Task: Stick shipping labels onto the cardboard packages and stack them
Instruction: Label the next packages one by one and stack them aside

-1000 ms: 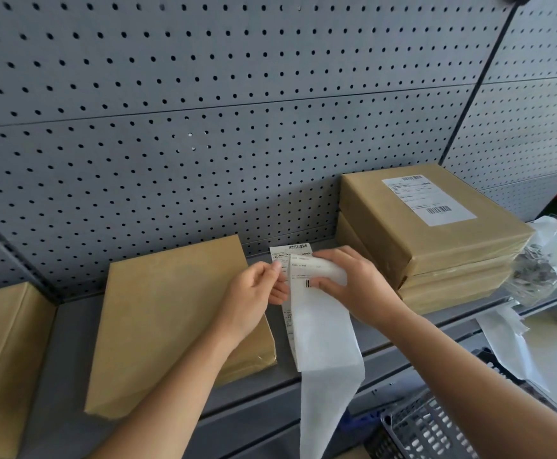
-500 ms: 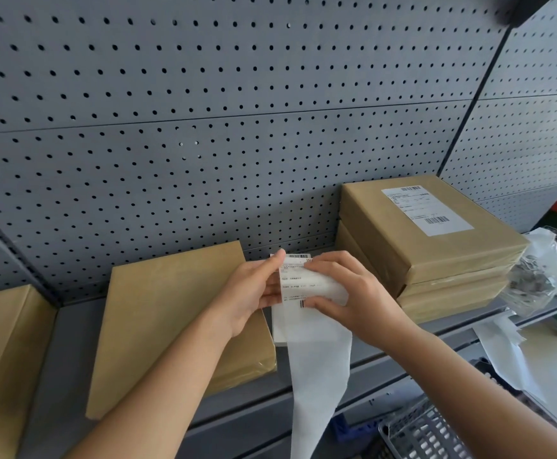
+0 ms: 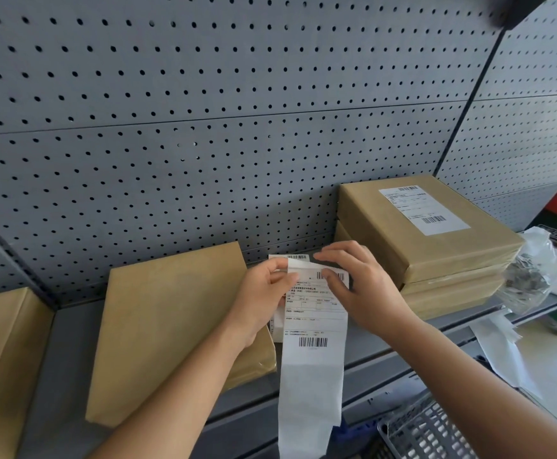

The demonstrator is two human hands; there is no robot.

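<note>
— Where's the label strip [image 3: 315, 323]?
— Hanging upright, white with barcodes, just right of the flat brown package [image 3: 174, 329].
— And the labelled stack [image 3: 436, 246]?
— Three packages, further right of that flat one; the top one bears a white label [image 3: 423, 209].

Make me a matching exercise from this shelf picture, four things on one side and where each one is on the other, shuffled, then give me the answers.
Things:
1. label strip
2. unlabelled package
3. labelled package
4. wire basket

Places:
A. on top of the stack at the right of the shelf
B. below the shelf, bottom right
C. held between the left hand and right hand
D. lying flat on the shelf under the left forearm

Pairs: 1-C, 2-D, 3-A, 4-B
</note>
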